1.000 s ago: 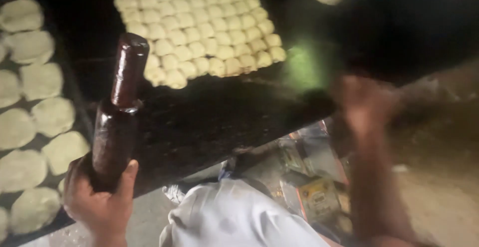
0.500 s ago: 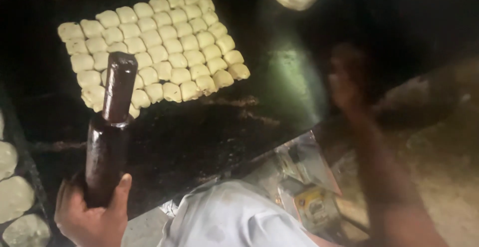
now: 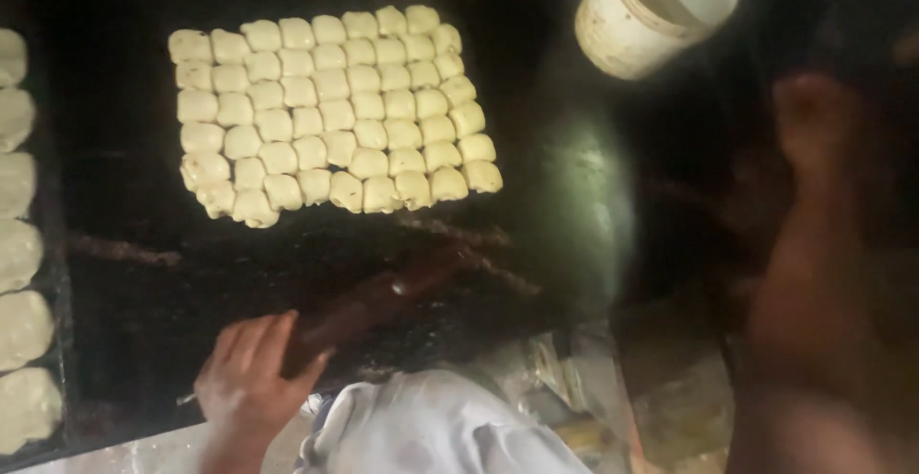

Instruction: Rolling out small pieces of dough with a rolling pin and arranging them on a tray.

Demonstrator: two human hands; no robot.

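Note:
My left hand [image 3: 251, 375] grips one end of a dark brown wooden rolling pin [image 3: 378, 302], which lies tilted low over the black work surface [image 3: 574, 196], its far end pointing up and right. Just beyond it sits a rectangular block of several small pale dough pieces [image 3: 330, 110], packed in rows. My right hand [image 3: 814, 139] is blurred at the far right, raised over the dark surface, and I cannot tell whether it holds anything.
A white bucket [image 3: 651, 10] stands at the top right. Several flattened dough rounds [image 3: 21, 244] line the left edge. My white-clad lap [image 3: 440, 431] and some papers [image 3: 584, 388] lie below the surface's near edge.
The rolling pin has swung down from upright to lie nearly flat on the surface. The view shifted, so the dough block sits more to the centre and the bucket shows more fully.

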